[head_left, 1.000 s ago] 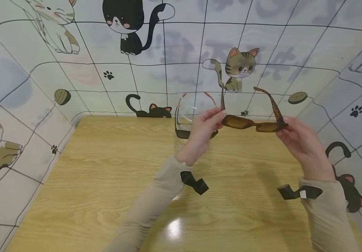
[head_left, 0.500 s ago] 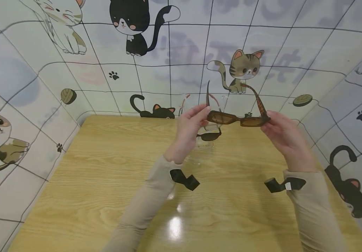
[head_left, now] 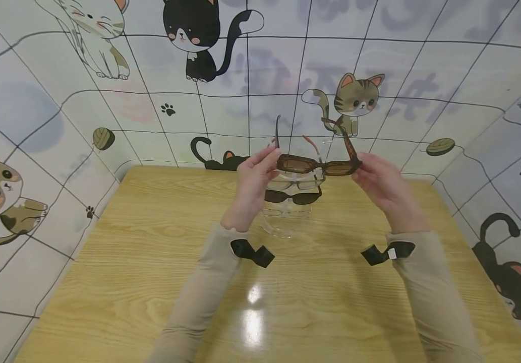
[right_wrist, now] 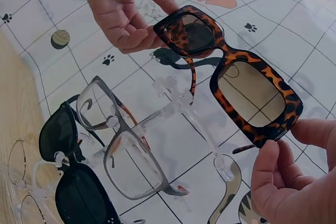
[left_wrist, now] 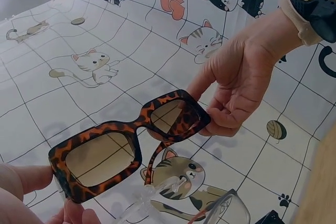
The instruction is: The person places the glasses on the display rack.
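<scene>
Tortoiseshell sunglasses (head_left: 297, 164) with brown lenses are held up between both hands, their temples unfolded and pointing away. My left hand (head_left: 252, 184) pinches the left end of the frame, and my right hand (head_left: 380, 186) pinches the right end by the hinge. Below and behind them stands a clear glasses stand (right_wrist: 157, 114) whose top arm carries nothing. Lower on it sit grey-framed eyeglasses (right_wrist: 134, 153), black sunglasses (right_wrist: 79, 187) and thin wire-rimmed glasses (right_wrist: 17, 163). In the head view the held sunglasses partly cover the stand's upper part.
The stand is on a wooden table (head_left: 174, 282) near its back edge. A white wall covering (head_left: 215, 116) with a grid and printed cats rises behind the table and along both sides.
Both hands have moved left with the tortoiseshell sunglasses, from right of the stand to in front of its upper part. The grip at both ends looks the same.
</scene>
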`<state>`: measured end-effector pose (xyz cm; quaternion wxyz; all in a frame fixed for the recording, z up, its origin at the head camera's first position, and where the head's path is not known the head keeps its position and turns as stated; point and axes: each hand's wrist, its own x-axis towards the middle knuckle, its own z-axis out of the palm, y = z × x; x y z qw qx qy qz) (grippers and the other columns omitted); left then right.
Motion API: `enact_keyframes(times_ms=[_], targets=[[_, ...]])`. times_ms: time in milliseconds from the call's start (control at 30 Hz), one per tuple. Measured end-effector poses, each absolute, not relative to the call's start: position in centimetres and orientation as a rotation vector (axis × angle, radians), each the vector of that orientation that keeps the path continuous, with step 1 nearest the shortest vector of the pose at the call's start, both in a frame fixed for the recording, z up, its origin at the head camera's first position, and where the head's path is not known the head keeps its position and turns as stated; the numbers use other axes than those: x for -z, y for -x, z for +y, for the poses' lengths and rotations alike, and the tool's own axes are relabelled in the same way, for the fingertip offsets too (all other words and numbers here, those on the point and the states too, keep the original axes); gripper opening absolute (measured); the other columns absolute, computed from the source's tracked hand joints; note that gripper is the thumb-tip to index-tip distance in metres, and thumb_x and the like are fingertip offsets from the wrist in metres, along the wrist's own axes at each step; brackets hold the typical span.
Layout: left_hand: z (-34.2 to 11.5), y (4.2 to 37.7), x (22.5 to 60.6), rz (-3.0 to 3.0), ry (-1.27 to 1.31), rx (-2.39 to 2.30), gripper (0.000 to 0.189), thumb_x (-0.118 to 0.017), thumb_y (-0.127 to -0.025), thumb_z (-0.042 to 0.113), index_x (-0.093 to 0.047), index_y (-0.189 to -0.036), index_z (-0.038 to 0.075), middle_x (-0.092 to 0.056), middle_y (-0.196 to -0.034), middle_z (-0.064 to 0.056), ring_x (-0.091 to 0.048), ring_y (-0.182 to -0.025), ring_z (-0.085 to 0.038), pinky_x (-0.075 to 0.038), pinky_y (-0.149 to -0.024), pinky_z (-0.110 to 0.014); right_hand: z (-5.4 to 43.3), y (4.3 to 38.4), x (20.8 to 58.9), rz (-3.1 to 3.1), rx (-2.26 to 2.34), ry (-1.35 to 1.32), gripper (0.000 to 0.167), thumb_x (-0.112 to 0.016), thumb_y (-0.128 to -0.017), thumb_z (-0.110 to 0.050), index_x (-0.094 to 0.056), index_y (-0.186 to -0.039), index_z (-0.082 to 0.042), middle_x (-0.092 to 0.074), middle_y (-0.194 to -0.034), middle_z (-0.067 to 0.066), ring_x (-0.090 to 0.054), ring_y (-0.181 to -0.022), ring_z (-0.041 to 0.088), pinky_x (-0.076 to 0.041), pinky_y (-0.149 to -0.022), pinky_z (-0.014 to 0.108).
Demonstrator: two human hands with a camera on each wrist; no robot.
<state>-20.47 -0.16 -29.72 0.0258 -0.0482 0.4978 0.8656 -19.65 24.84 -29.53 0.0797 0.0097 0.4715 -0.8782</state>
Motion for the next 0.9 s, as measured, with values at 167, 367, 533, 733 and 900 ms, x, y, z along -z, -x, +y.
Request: enact_keyframes(times_ms=[167, 367, 533, 733, 900], targets=[[-0.7, 20.9, 30.0, 1.528, 0.178, -2.707, 0.029, -0.064, -0.089, 0.008, -0.061, -0.115, -0.005, -0.059, -0.079, 0.003, -0.051, -0.064, -0.006, -0.048, -0.065, -0.02, 24.0, 20.4, 29.7, 1.427, 2.612, -0.04, 0.007, -0.06, -0.09, -0.002, -0.064, -0.085, 0.0, -0.061, -0.082, 0.005, -0.057, -0.074, 0.015, -0.05, -0.069, 0.021], [-1.1, 21.4, 30.3, 1.478, 0.204, -2.744, 0.024, -0.064, -0.089, 0.006, -0.062, -0.11, -0.005, -0.058, -0.074, 0.003, -0.051, -0.062, -0.007, -0.048, -0.064, -0.02, 23.4, 21.0, 29.9, 1.457, 2.598, -0.09, 0.005, -0.063, -0.089, -0.004, -0.064, -0.084, -0.001, -0.06, -0.083, 0.005, -0.056, -0.074, 0.014, -0.05, -0.069, 0.02], [-1.4, 21.8, 30.6, 1.458, 0.224, -2.751, 0.023, -0.064, -0.089, 0.006, -0.062, -0.109, -0.005, -0.058, -0.069, 0.004, -0.051, -0.062, -0.007, -0.047, -0.062, -0.019, 23.0, 21.3, 30.2, 1.496, 2.585, -0.107, 0.008, -0.061, -0.09, -0.004, -0.064, -0.083, -0.003, -0.061, -0.081, 0.004, -0.056, -0.072, 0.013, -0.051, -0.068, 0.019], [-1.7, 22.4, 31.0, 1.426, 0.251, -2.756, 0.019, -0.064, -0.089, 0.007, -0.063, -0.105, -0.003, -0.06, -0.071, 0.002, -0.052, -0.062, -0.007, -0.047, -0.063, -0.019, 22.6, 21.7, 30.4, 1.528, 2.575, -0.139, 0.008, -0.061, -0.091, -0.005, -0.064, -0.083, -0.004, -0.061, -0.079, 0.003, -0.056, -0.07, 0.012, -0.051, -0.067, 0.019], [-1.9, 22.8, 31.3, 1.407, 0.266, -2.756, 0.014, -0.065, -0.089, 0.008, -0.064, -0.101, 0.001, -0.062, -0.072, 0.001, -0.055, -0.063, -0.007, -0.046, -0.064, -0.02, 22.4, 22.0, 30.5, 1.543, 2.568, -0.141, 0.009, -0.062, -0.09, -0.007, -0.065, -0.081, -0.005, -0.062, -0.077, 0.002, -0.056, -0.068, 0.011, -0.051, -0.065, 0.018]])
